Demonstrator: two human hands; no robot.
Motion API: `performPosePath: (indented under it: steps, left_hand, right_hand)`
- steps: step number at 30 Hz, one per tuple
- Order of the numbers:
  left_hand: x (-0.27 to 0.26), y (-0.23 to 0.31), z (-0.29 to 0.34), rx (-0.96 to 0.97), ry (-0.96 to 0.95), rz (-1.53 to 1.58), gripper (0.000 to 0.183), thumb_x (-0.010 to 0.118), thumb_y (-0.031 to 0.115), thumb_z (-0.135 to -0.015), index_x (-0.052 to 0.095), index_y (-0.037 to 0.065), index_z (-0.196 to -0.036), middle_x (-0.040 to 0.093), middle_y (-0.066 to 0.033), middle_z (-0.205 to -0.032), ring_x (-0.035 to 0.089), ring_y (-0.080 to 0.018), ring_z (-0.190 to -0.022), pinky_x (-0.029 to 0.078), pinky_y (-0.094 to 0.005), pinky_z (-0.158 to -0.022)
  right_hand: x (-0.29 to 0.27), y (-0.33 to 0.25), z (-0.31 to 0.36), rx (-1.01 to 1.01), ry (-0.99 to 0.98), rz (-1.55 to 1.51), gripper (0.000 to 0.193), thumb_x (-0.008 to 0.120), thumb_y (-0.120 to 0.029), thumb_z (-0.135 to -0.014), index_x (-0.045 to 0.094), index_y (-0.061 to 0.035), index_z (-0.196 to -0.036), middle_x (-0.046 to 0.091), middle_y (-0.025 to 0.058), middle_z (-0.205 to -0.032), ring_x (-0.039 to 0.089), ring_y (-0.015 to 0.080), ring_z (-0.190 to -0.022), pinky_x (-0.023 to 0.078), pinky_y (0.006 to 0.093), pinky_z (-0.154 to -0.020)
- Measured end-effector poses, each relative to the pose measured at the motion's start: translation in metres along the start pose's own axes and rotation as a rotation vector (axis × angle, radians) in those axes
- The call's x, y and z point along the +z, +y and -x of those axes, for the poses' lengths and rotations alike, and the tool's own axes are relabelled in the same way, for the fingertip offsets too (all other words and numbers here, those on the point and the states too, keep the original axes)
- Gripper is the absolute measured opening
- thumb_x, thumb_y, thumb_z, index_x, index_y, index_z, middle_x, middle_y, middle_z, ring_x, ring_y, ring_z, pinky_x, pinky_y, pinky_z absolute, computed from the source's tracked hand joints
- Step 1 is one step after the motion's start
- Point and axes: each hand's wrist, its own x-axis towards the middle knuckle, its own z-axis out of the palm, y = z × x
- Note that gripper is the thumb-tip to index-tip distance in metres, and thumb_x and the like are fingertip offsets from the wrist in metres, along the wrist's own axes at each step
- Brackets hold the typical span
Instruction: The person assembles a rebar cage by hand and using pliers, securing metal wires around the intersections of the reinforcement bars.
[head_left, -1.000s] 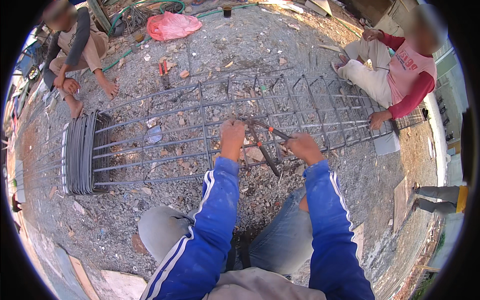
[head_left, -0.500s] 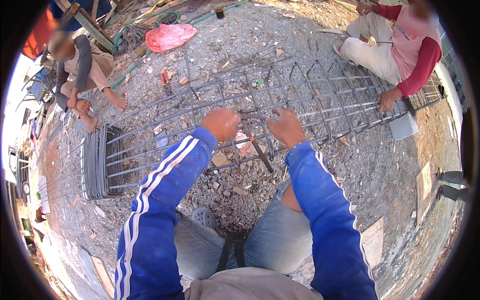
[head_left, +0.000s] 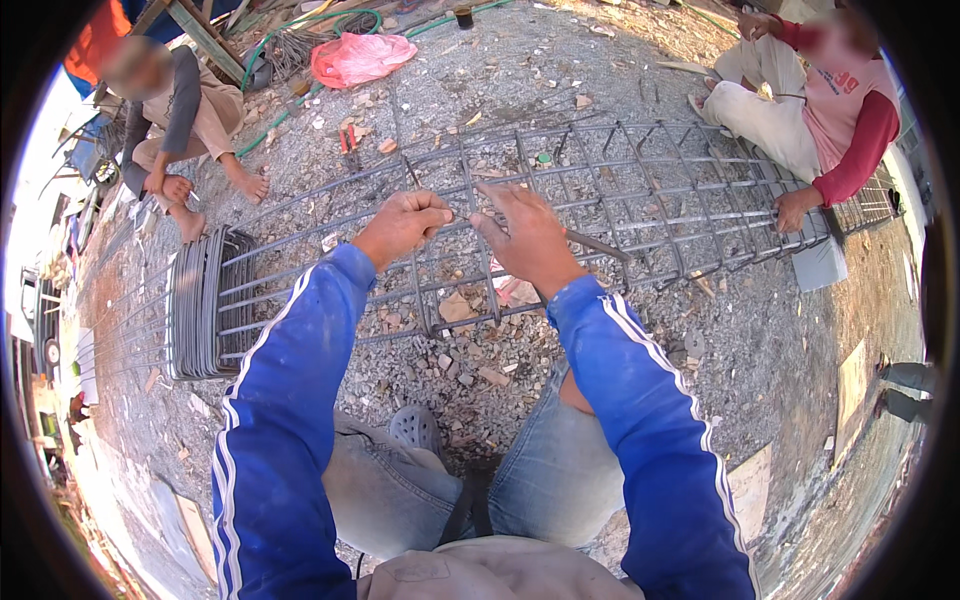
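Observation:
My left hand (head_left: 405,228) is closed in a pinch over the steel rebar cage (head_left: 690,220), thumb pointing right; what its fingertips hold is too small to make out. Close beside it, my right hand (head_left: 530,238) has its fingers stretched toward the left one. A dark tool handle (head_left: 600,246), apparently of pincers, juts out to the right from under that palm; the rest of the tool is hidden. Long bars and square stirrups form the cage, which lies across the ground in front of me.
Bundled stirrups (head_left: 205,305) stand around the bars at left. One person (head_left: 175,110) sits at far left; another person (head_left: 810,110) at right has a hand on the cage. Red-handled pliers (head_left: 348,140) and a pink plastic bag (head_left: 360,60) lie beyond, on gravel (head_left: 480,410).
Both hands have moved left and slightly farther away along the cage. The tool, which hung downward between them, now points rightward from my right hand, whose fingers have straightened.

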Motion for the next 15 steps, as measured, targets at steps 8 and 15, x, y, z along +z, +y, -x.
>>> performPosePath:
  steps: [8,15]
  left_hand:
    - [-0.021,-0.015,0.024,0.325,0.213,-0.788,0.026,0.057,0.028,-0.094,0.065,0.004,-0.091,0.063,-0.0113,-0.072,0.061,-0.0248,-0.062,0.048,-0.0392,-0.059]
    - [-0.004,-0.052,0.026,0.364,0.373,-0.929,0.028,0.054,0.031,-0.094,0.068,0.006,-0.097,0.068,-0.0176,-0.087,0.064,-0.0400,-0.080,0.050,-0.0498,-0.071]
  right_hand:
    - [0.019,-0.013,-0.009,0.113,-0.029,-0.043,0.023,0.061,-0.028,-0.089,0.071,-0.0076,-0.094,0.069,0.0153,-0.086,0.066,0.0351,-0.079,0.052,0.0461,-0.071]
    - [0.039,-0.019,-0.009,0.235,-0.168,0.156,0.024,0.059,-0.029,-0.090,0.072,-0.0095,-0.094,0.069,0.0151,-0.083,0.066,0.0368,-0.078,0.051,0.0487,-0.072]
